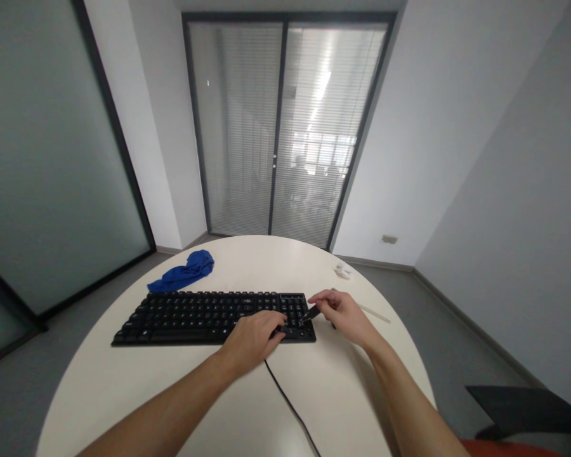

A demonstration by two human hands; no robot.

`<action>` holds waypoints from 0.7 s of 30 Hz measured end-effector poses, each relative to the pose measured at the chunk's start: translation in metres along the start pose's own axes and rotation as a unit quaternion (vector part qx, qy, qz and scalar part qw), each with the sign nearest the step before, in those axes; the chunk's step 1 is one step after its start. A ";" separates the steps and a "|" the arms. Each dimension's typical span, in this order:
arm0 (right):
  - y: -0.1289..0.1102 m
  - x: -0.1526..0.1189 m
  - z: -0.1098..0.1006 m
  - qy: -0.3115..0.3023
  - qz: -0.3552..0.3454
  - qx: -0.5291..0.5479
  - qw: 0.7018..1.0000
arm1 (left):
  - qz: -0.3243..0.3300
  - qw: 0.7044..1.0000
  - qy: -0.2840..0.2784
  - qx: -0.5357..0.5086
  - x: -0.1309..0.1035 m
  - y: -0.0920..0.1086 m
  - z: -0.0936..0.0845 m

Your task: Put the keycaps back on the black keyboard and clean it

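A black full-size keyboard (181, 320) lies on the round white table (247, 266). My left hand (254, 336) rests on its right part, fingers bent over the keys beside the number pad and thumb at the front edge, so it grips the keyboard. My right hand (340, 314) is closed in a pinch around a slim black tool (310, 313). The tool's tip points down and left onto the number pad keys; its exact kind is too small to make out. A black cable (288, 400) runs from below my left hand to the near side.
A crumpled blue cloth (185, 271) lies behind the keyboard on the left. Small whitish pieces (342, 271) sit at the back right, and a thin pale stick (375, 314) lies beyond my right hand. A dark chair part (528, 406) stands right of the table.
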State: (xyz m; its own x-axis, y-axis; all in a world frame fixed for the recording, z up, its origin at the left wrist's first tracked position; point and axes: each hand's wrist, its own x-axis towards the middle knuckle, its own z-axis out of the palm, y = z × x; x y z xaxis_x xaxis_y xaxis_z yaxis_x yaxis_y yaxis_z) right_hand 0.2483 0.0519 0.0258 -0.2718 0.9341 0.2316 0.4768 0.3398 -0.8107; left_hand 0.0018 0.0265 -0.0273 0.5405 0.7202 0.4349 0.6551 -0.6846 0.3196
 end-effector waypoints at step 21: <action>-0.014 0.000 0.023 0.021 -0.018 -0.173 0.985 | -0.005 1.000 -0.005 0.006 0.001 0.000 0.000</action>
State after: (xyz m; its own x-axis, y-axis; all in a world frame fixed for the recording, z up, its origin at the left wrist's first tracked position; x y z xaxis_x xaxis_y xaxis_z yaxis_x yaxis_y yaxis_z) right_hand 0.2218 0.0445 0.0248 -0.2620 0.9223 0.2842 0.7261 0.3824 -0.5715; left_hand 0.0023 0.0267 -0.0265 0.5395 0.7277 0.4235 0.6668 -0.6764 0.3128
